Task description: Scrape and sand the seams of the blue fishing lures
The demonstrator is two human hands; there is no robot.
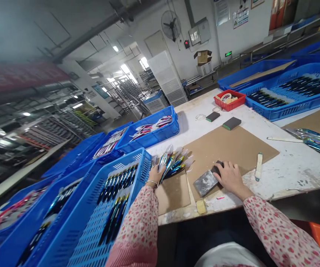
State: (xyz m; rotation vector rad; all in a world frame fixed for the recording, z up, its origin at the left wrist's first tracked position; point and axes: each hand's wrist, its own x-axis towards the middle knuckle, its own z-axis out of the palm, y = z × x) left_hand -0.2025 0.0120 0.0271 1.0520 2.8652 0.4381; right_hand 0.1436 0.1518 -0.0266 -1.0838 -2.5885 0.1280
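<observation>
My left hand grips a bunch of shiny metallic pieces in clear sleeves, fanned out on the table just right of a blue crate. My right hand lies on the brown cardboard sheet, its fingers curled over the end of a grey sanding block. Both sleeves are pink with a floral print.
Blue crates of dark glossy pieces stand at my left, more crates at the far right. A red tray, two dark sponge blocks, a white tool and shiny pieces lie on the white table.
</observation>
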